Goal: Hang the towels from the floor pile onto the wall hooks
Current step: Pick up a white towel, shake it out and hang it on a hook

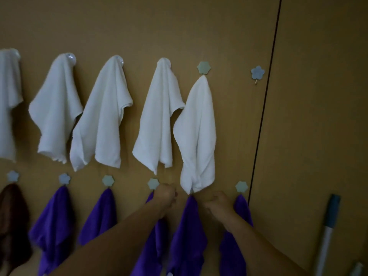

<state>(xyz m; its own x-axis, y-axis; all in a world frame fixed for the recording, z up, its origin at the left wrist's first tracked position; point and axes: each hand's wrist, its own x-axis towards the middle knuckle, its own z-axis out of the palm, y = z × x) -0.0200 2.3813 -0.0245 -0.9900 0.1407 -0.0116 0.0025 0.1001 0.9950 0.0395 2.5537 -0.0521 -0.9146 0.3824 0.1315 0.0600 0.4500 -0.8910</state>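
A purple towel [189, 232] hangs in the lower row, its top tucked under the bottom of a white towel [197, 136] that hides its hook. My left hand [166, 198] sits just left of it with curled fingers, in front of another purple towel [157, 246] below a green hook [153, 183]. My right hand [218, 206] is just right of it, fingers curled toward its edge, covering part of the rightmost purple towel [242, 208]. The dim, blurred view hides whether either hand grips cloth. A blue flower hook [257, 72] at the upper right is bare.
Several white towels [103, 116] fill the upper row of hooks, and more purple towels [53, 220] and a dark brown one [12, 226] hang in the lower row. A pole with a teal grip [326, 232] leans at the lower right. A dark seam [264, 108] splits the wall panels.
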